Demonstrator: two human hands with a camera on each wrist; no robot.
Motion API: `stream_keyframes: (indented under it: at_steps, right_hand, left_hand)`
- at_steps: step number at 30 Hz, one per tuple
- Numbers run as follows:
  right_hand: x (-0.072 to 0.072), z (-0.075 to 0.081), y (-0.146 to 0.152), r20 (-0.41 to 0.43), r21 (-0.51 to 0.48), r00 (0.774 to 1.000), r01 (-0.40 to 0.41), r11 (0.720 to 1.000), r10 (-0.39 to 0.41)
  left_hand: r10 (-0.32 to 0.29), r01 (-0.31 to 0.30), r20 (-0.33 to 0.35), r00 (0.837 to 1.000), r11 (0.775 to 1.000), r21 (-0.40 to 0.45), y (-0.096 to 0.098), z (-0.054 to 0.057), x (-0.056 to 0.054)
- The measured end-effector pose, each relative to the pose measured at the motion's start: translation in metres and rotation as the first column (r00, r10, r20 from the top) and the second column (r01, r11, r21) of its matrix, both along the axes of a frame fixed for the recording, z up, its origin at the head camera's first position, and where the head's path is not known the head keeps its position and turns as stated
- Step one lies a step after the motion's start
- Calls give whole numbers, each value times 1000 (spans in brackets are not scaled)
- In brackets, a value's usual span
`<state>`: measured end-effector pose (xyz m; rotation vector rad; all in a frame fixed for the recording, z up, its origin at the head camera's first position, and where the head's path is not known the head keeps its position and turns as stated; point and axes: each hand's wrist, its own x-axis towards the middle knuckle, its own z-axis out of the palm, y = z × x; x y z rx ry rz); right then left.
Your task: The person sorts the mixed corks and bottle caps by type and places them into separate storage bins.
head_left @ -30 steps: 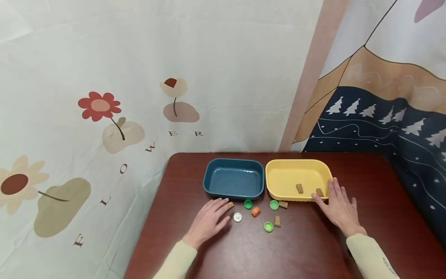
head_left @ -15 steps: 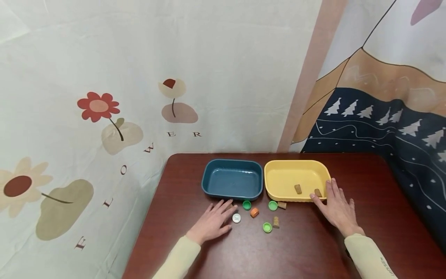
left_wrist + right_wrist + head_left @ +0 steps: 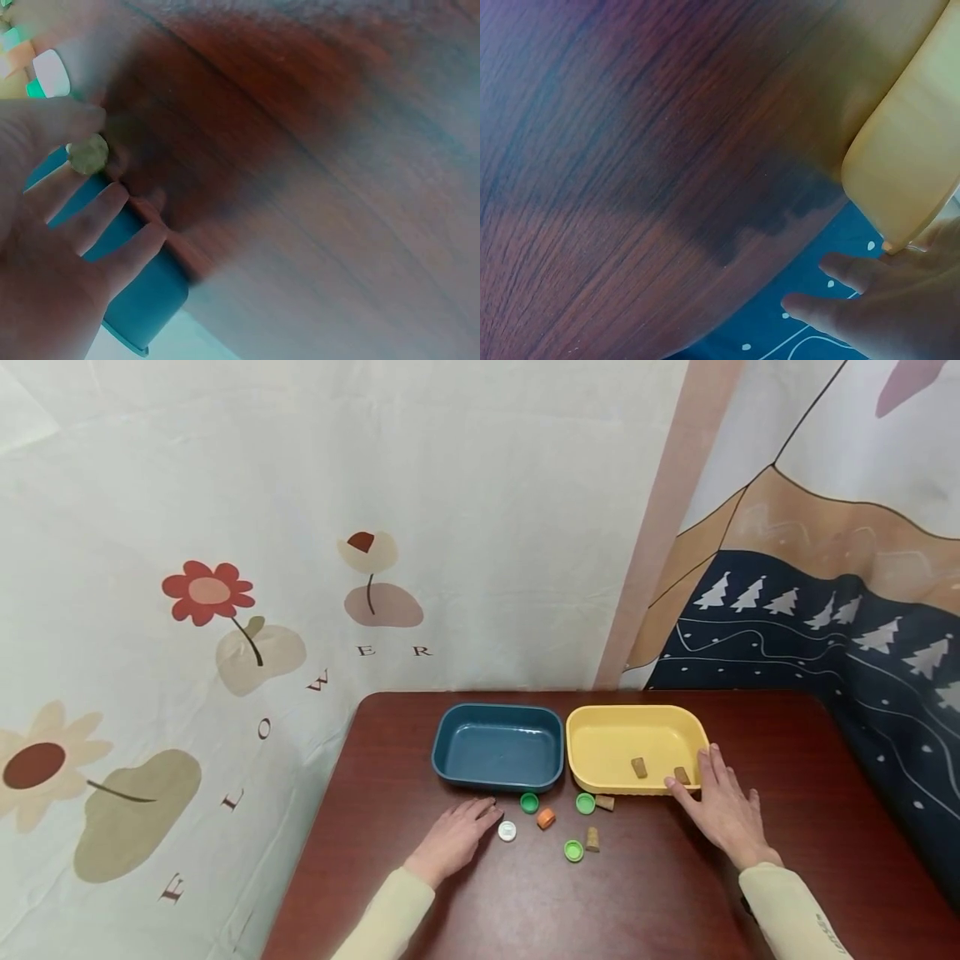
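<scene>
My left hand [image 3: 450, 842] is low over the table in front of the blue tray [image 3: 498, 783]. In the left wrist view its thumb and index finger pinch a cork [image 3: 88, 154]; the head view hides this cork behind the fingers. My right hand [image 3: 723, 814] rests at the right front corner of the yellow tray [image 3: 633, 787], thumb at the front rim and fingers straight along the right side. Two corks [image 3: 638, 767] lie inside the yellow tray. A white bottle cap [image 3: 507, 832] lies just right of my left fingers.
On the table are an orange cap [image 3: 546, 818], a dark green cap [image 3: 529, 803], two lighter green caps [image 3: 573, 851], a cork [image 3: 604, 803] by the yellow tray and a cork [image 3: 592, 839] nearer me. A printed cloth [image 3: 525, 527] hangs behind the table.
My left hand has come over the cork beside the blue tray, and its spread fingers have closed on it. The right hand stays at the yellow tray. The head view has shifted slightly.
</scene>
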<state>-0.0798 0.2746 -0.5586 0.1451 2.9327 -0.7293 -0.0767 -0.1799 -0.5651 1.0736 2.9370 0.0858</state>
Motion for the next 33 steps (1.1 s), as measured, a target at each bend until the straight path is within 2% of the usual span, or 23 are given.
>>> stream_keyframes:
  at_steps: [9, 20, 24, 29, 33]
  right_hand:
    - [-1, 0, 0, 16, -17, 1000, 13, 1000, -13]
    - [-2, -2, -1, 5, -20, 1000, 24, 999, -24]
    - [-2, -1, -1, -4, -26, 1000, 23, 999, -23]
    - [-2, -1, -3, -2, -37, 1000, 27, 999, -27]
    - [-1, -1, -3, -2, -44, 1000, 31, 999, -31]
  left_hand:
    - [30, -25, -69, 997, 997, 70, -2, -2, 2]
    - [45, -36, -100, 994, 996, 87, -4, -6, 5]
    - [58, -49, -89, 994, 994, 102, -4, -6, 7]
    - [34, -17, -137, 990, 992, 124, -4, -6, 9]
    - [22, 14, -183, 983, 981, 193, -2, -4, 10]
